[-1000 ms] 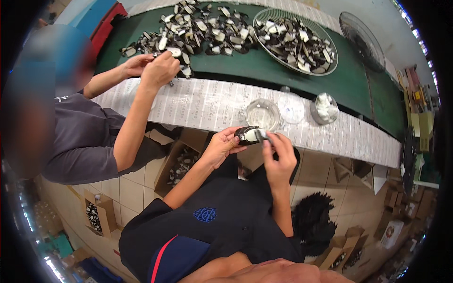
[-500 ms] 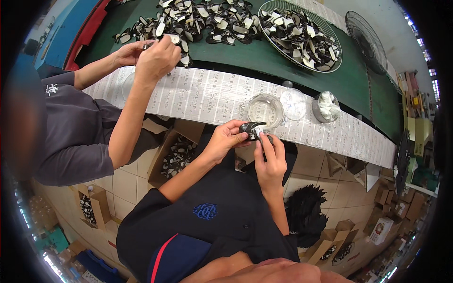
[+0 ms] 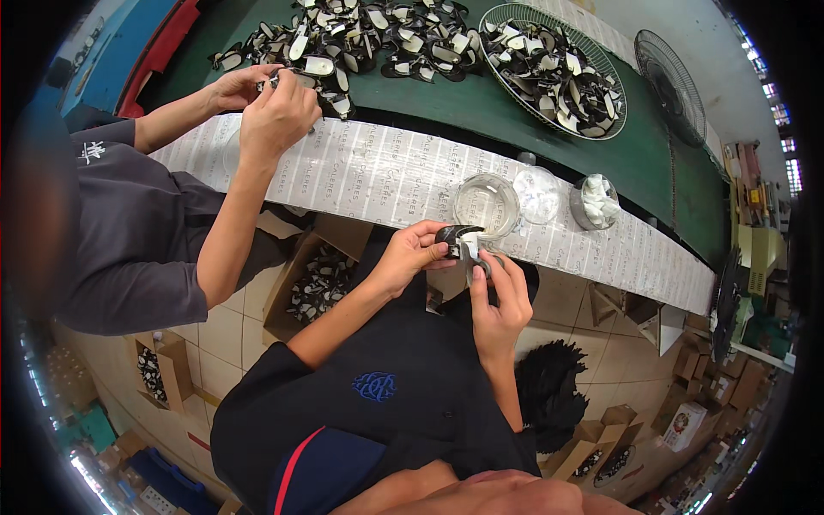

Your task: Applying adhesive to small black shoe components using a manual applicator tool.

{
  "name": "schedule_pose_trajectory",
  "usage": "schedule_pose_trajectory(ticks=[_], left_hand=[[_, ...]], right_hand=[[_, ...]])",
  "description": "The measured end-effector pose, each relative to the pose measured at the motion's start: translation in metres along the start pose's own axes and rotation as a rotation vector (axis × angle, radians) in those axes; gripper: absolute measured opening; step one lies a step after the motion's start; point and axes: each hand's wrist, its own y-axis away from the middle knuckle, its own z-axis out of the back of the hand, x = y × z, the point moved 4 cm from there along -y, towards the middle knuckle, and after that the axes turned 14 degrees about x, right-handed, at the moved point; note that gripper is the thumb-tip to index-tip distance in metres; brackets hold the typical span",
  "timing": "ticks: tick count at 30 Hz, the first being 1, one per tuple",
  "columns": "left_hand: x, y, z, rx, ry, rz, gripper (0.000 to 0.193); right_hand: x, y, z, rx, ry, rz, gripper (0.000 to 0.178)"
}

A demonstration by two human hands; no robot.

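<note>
In front of my chest, just off the bench edge, my left hand point(image 3: 410, 262) grips a curved black shoe part point(image 3: 453, 235) with its thumb on the near side. The fingers of my right hand point(image 3: 501, 311) pinch a grey-black flap point(image 3: 469, 251) at the right end of that part. A white patch shows between flap and black piece; whether the two are joined I cannot tell. Beyond my hands a clear round bowl point(image 3: 487, 204) stands on the bench's paper-covered edge point(image 3: 378, 172). Beside it are a clear round lid point(image 3: 538, 196) and a tub of white wadding point(image 3: 596, 202).
To the left, a co-worker's hands point(image 3: 276, 107) hold a small dark piece. Many black-and-white shoe parts point(image 3: 343, 39) lie heaped on the green bench point(image 3: 412, 96); more fill a wire basket point(image 3: 620, 94) near a fan point(image 3: 669, 86). An open carton point(image 3: 287, 313) of parts stands below.
My right hand has shifted slightly right and down, and the flap now stands out more from the black part. My left hand keeps its grip. The co-worker's hands have moved slightly left.
</note>
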Motion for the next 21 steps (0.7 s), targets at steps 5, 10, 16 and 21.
schedule_pose_trajectory(ticks=[5, 10, 16, 21], left_hand=[[-0.003, 0.002, -0.004, -0.005, -0.037, 0.002, 0.031], [-0.001, 0.003, -0.005, 0.028, -0.059, 0.006, 0.032], [-0.002, 0.004, -0.014, 0.038, -0.073, 0.007, 0.031], [-0.004, 0.005, -0.017, 0.017, -0.078, 0.000, 0.031]], right_hand=[[0.002, 0.003, 0.008, -0.032, -0.003, 0.023, 0.023], [0.002, 0.000, 0.006, -0.018, 0.179, 0.119, 0.025], [0.000, 0.005, 0.001, 0.001, 0.171, 0.150, 0.028], [-0.002, 0.006, -0.001, 0.040, 0.114, 0.071, 0.025]])
